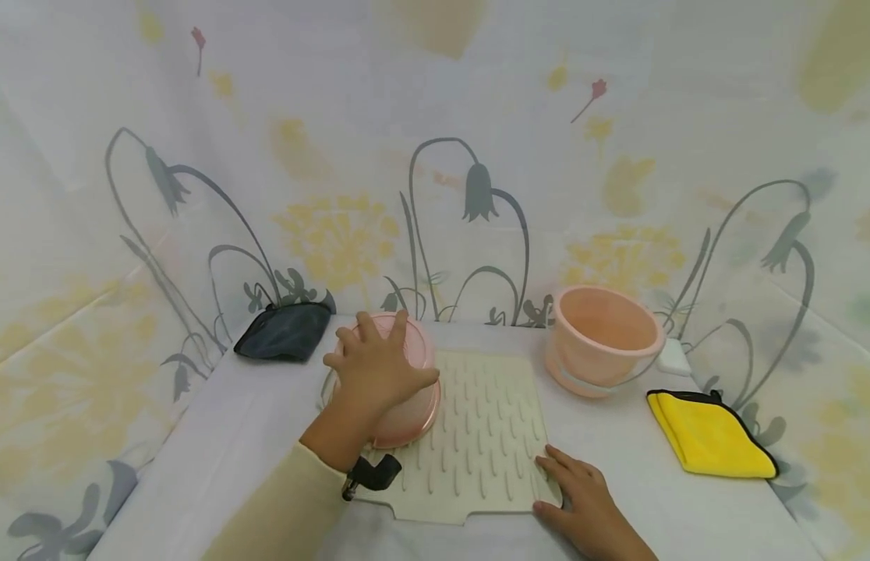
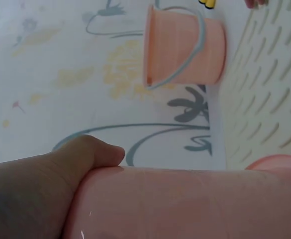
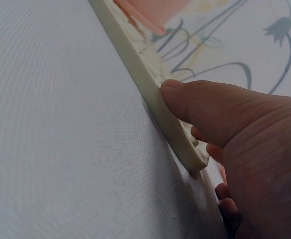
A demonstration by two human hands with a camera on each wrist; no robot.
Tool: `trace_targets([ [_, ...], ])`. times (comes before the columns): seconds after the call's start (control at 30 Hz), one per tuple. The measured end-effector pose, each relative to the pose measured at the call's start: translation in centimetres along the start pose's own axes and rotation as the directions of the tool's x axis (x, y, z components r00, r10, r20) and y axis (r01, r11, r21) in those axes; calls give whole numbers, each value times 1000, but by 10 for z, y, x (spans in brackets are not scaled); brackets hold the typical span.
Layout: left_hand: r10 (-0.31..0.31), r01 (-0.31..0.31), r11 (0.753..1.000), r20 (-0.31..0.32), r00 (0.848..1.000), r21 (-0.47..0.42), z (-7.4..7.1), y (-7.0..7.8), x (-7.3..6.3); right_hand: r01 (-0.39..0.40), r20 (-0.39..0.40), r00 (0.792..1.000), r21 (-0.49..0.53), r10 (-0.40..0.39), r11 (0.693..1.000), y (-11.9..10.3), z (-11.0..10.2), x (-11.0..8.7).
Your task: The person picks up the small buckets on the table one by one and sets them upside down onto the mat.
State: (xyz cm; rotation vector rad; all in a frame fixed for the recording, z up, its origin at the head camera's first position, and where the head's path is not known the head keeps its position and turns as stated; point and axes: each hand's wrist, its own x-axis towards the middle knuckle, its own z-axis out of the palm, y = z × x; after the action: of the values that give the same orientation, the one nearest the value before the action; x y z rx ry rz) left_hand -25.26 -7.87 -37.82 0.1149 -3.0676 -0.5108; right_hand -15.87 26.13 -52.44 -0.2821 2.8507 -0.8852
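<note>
A pink bucket point(image 1: 404, 417) stands upside down on the left part of a cream washboard point(image 1: 491, 428). My left hand point(image 1: 375, 362) grips its upturned base from above, fingers spread across it. In the left wrist view the thumb bends over the base's edge onto the wall of the pink bucket point(image 2: 195, 204), whose flared rim meets the board. My right hand point(image 1: 578, 499) holds the washboard's near right corner. The right wrist view has its thumb on the front edge of the washboard point(image 3: 150, 94), with the other fingers partly hidden round the corner.
A second pink bucket point(image 1: 603, 343) with a grey handle stands upright at the back right, a small white object point(image 1: 673, 358) beside it. The yellow cloth point(image 1: 712, 436) with black edging lies to the right. A dark folded cloth point(image 1: 284, 331) lies at the back left, before the patterned curtain.
</note>
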Motion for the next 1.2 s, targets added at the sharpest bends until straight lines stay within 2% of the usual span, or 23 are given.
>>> trace_targets([
  [0.13, -19, 20, 1000, 55, 998, -9, -3, 0, 10, -16, 5, 1000, 16, 16, 1000, 1, -2, 1],
  [0.37, -34, 34, 999, 74, 997, -6, -4, 1, 3, -7, 9, 1000, -12, 7, 1000, 1, 1, -1],
  [0.63, -77, 77, 997, 124, 989, 3, -5, 1, 21, 9, -13, 1000, -1, -9, 1000, 1, -2, 0],
  [0.83, -88, 90, 996, 178, 980, -7, -4, -2, 26, 18, 2, 1000, -23, -18, 1000, 1, -1, 1],
  [0.93, -81, 85, 996, 179, 981, -15, -4, -1, 28, 17, -1, 1000, -42, -17, 999, 1, -3, 0],
  [1.07, -89, 94, 995, 150, 985, -30, -4, 0, 30, 17, -2, 1000, -30, -17, 999, 1, -4, 1],
  [1.2, -90, 102, 991, 130, 987, -86, -6, -4, 29, 21, 9, 1000, -11, -21, 1000, 1, -1, 3],
])
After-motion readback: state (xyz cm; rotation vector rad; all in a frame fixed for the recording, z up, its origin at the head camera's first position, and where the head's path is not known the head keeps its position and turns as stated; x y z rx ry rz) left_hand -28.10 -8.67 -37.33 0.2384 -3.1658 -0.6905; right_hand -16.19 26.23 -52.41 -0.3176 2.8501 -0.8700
